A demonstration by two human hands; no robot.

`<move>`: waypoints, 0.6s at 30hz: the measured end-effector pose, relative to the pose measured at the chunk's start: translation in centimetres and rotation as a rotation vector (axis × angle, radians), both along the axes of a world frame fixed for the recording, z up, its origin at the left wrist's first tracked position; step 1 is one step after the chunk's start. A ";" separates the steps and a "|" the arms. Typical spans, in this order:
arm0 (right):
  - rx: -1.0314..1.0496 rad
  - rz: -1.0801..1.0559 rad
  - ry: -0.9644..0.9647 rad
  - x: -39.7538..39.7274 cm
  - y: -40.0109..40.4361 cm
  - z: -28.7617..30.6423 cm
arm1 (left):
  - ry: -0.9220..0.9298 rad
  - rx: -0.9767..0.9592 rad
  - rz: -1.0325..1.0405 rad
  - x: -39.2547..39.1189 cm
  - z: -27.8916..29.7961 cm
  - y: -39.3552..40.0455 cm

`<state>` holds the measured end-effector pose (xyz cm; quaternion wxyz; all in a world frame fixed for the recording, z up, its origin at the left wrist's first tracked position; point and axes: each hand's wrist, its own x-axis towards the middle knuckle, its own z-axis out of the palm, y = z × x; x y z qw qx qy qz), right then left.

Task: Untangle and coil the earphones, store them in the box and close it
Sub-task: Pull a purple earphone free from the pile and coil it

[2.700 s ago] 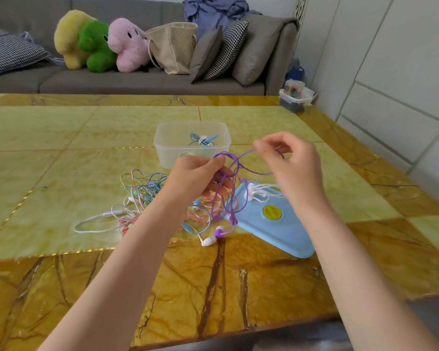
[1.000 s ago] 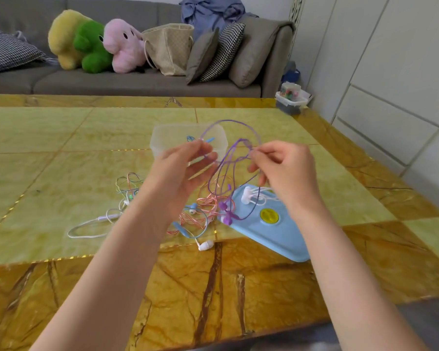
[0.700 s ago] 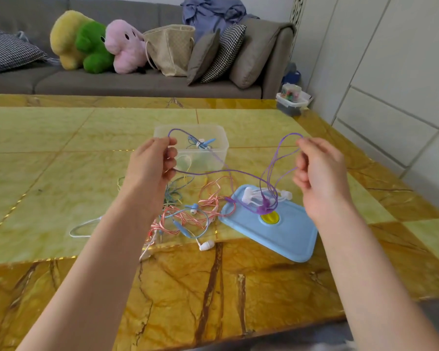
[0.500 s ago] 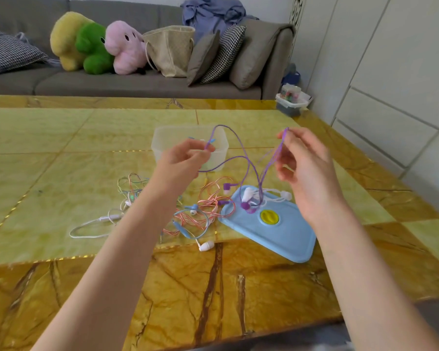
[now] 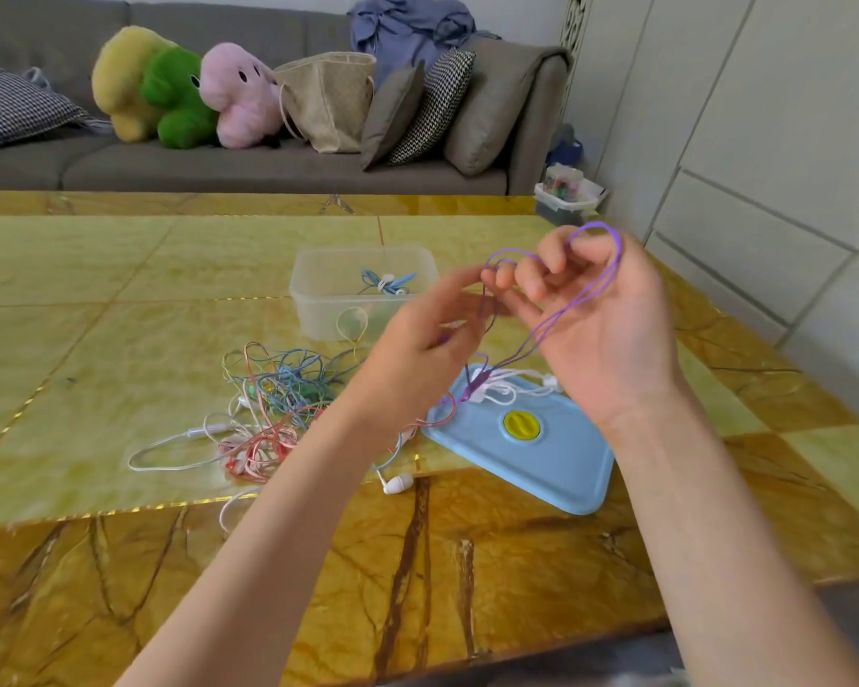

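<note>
Your right hand (image 5: 601, 329), fingers curled, holds the purple earphones (image 5: 556, 314) looped, strands hanging down toward the blue lid (image 5: 541, 458). Your left hand (image 5: 417, 349) is blurred; it probably pinches the cord.

**Purple cord looped over my right hand**

My right hand (image 5: 601, 329) is raised, palm toward me, with the purple earphones (image 5: 554, 317) looped round its curled fingers. My left hand (image 5: 427, 334) pinches the cord beside it. On the table (image 5: 120, 270) lie a tangle of earphones (image 5: 274, 399), the clear box (image 5: 318, 295) and its blue lid (image 5: 541, 463).
</note>
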<state>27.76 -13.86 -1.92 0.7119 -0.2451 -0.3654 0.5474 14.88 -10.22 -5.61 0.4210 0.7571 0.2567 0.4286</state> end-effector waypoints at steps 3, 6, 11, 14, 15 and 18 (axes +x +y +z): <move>0.016 -0.010 0.039 0.2 -0.2 0.2 | -0.011 -0.097 0.017 -0.5 0.1 0.4; 0.037 -0.140 -0.087 0.2 0.1 -0.3 | 0.192 -0.072 0.248 -0.9 -0.4 1.1; 0.097 -0.527 -0.707 0.1 1.0 -2.1 | 0.366 -0.027 0.472 -1.9 -0.5 1.4; 0.109 -0.646 -0.751 0.5 0.9 -2.0 | 0.464 0.116 0.632 -2.4 -0.4 1.0; 0.107 -0.668 -0.728 0.7 1.0 -1.8 | 0.488 0.134 0.658 -2.6 -0.3 1.0; 0.081 -0.607 -0.628 1.7 1.3 -1.7 | 0.548 0.070 0.641 -3.1 -0.5 1.0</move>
